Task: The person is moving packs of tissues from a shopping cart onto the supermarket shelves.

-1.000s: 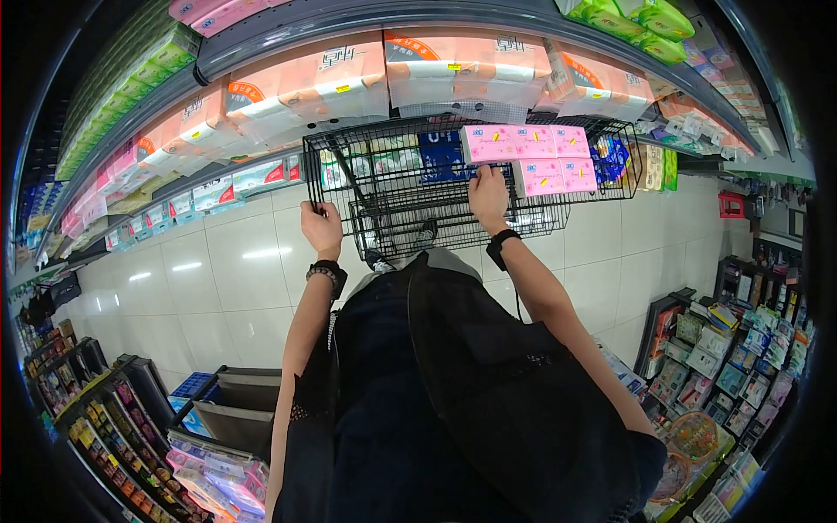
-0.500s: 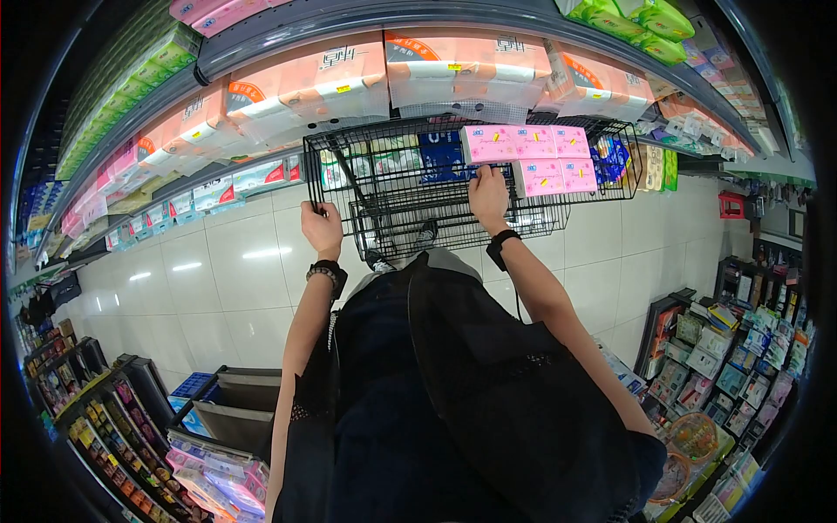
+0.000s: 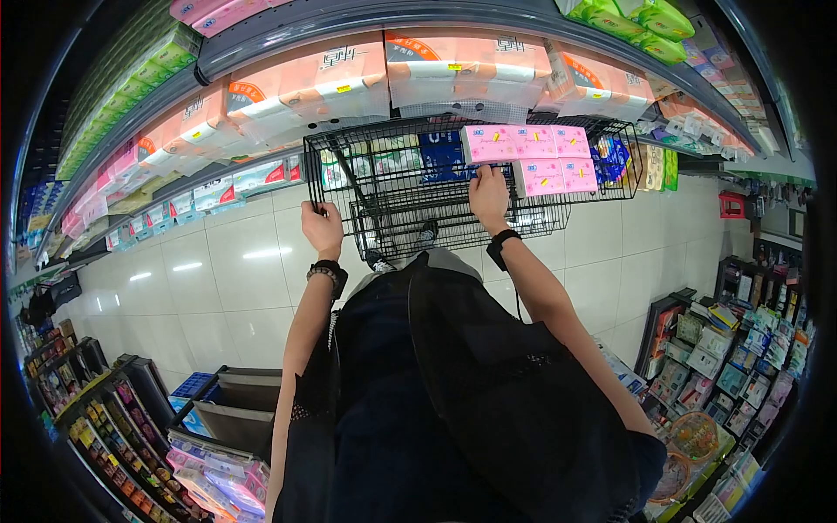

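Observation:
In front of me stands a black wire rack [image 3: 384, 193] with several pink tissue packs [image 3: 545, 179] stacked in its right part. My left hand [image 3: 323, 228] is closed around the rack's wire at its left corner. My right hand [image 3: 489, 196] grips the front wire near the middle, just left of the lower pink packs. Its fingertips are partly hidden behind the knuckles. Inside or beneath the rack's mesh, a dark blue pack [image 3: 440, 157] and some green-and-white packs [image 3: 397, 157] show through the wires.
A shelf behind the rack carries large peach-coloured tissue packs [image 3: 466, 65]. Green packs [image 3: 641, 26] lie on the shelf above. Pale tiles [image 3: 218, 253] cover the floor. Stocked displays [image 3: 715, 366] stand behind me at right, and dark shelving [image 3: 235, 410] at left.

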A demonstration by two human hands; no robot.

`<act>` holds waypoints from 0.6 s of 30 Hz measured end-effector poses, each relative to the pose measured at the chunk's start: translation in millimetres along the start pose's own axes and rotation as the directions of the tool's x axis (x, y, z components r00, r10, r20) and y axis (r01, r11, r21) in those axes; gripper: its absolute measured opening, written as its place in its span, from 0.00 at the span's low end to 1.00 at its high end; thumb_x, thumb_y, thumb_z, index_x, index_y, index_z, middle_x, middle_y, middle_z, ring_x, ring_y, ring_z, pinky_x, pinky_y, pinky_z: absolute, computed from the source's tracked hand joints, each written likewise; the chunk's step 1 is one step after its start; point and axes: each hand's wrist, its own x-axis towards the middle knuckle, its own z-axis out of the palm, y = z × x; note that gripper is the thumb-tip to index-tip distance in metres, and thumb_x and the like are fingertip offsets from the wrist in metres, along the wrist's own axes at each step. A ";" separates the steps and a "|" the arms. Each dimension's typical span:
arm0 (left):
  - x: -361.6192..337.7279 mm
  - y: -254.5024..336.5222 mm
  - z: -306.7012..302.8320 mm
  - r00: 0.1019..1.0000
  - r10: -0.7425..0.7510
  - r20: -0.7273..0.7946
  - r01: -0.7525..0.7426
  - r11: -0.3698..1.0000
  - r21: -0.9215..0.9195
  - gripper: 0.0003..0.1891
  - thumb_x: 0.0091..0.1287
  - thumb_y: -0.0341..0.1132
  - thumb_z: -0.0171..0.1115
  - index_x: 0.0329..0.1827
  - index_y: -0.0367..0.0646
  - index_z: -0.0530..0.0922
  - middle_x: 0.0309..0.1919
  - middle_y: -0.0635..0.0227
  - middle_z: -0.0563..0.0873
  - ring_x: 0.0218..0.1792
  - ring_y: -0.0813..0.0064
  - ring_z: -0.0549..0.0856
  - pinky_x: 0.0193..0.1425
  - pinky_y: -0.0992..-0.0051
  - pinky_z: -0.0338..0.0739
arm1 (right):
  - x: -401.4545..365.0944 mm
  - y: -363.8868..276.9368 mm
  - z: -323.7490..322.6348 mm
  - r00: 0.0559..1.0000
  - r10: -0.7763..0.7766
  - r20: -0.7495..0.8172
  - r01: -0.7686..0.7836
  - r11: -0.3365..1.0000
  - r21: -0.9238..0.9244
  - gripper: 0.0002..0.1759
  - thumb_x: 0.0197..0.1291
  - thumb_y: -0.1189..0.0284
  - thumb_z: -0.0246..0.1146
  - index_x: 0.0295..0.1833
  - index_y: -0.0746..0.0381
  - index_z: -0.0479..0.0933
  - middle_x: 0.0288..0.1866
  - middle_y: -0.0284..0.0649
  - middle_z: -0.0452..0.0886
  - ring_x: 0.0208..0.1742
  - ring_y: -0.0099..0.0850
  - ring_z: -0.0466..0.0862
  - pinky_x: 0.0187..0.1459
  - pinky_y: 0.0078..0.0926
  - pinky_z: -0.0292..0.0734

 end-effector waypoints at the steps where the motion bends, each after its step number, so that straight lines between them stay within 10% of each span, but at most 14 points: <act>1: 0.1 -0.7 0.3 1.000 0.000 0.000 0.000 1.000 0.000 0.10 0.68 0.31 0.64 0.33 0.37 0.72 0.25 0.54 0.80 0.27 0.51 0.81 0.36 0.54 0.76 | 0.1 -1.2 -1.2 1.000 0.000 0.000 0.000 1.000 0.000 0.09 0.68 0.69 0.62 0.48 0.62 0.79 0.47 0.49 0.81 0.50 0.51 0.84 0.51 0.52 0.82; 18: -0.5 -1.9 1.1 0.999 0.028 -0.019 -0.028 1.000 0.007 0.10 0.68 0.31 0.64 0.33 0.37 0.71 0.25 0.55 0.79 0.28 0.51 0.81 0.36 0.55 0.75 | 0.5 -2.0 -2.4 0.999 0.014 0.040 -0.014 1.000 0.005 0.08 0.68 0.70 0.62 0.47 0.62 0.77 0.47 0.49 0.80 0.52 0.49 0.82 0.52 0.51 0.82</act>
